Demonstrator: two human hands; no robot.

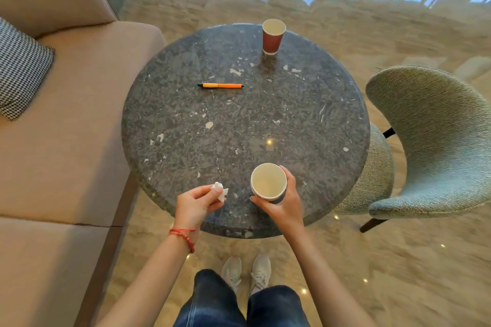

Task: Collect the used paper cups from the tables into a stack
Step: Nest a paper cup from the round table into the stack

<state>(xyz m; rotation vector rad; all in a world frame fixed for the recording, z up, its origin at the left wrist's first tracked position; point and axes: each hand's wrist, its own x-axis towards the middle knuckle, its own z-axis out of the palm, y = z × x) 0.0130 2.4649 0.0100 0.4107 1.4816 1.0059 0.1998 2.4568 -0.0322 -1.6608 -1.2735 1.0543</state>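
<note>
The stack [269, 182] sits in my right hand [281, 202], fingers wrapped round its wall; at least two rims show nested at the lip, mouth up, held over the near edge of the worktop [186, 125]. Still to collect is the red cup [273, 36], upright at the far side of the worktop, well apart from the stack. An orange pen [220, 85] lies between them, toward the left. My left hand [195, 203] hovers just left of the stack, fingers pinched on a crumpled tissue [220, 191].

I judge the next move to be the red cup. To do it well, I should carry the stack across, passing right of the pen, keep it level, and lower its base straight into the red cup's mouth, or lift the red cup and seat it squarely. The left hand is occupied, so the tissue may go inside the top cup first. A beige sofa [66, 127] stands left of the worktop, a green chair [435, 141] right.
</note>
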